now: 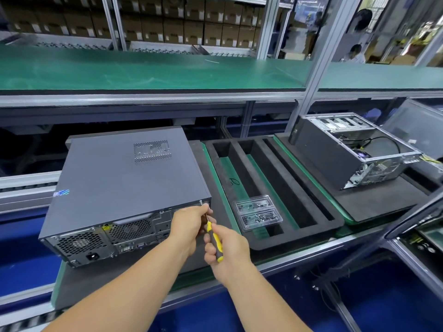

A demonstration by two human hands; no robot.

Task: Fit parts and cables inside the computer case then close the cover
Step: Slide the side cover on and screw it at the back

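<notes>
Item 1: computer case (124,185), dark grey, lying flat on a dark foam pad at the near left of the line, cover on, vented rear panel facing me.

Item 2: my left hand (189,224), at the case's near right corner, fingers curled and pinching the thin shaft of the screwdriver (214,240) just beside a screw (201,202) standing at the top of that corner.

Item 3: my right hand (227,248), just behind the left, fingers wrapped round the yellow-and-black handle.

Item 4: clear plastic tray (257,213) of small screws, right of the case, resting on a slotted black foam holder (275,188).

Item 5: second case (352,149), far right, cover off, cables showing inside.

Item 6: green shelf (153,70) along the far side.
</notes>
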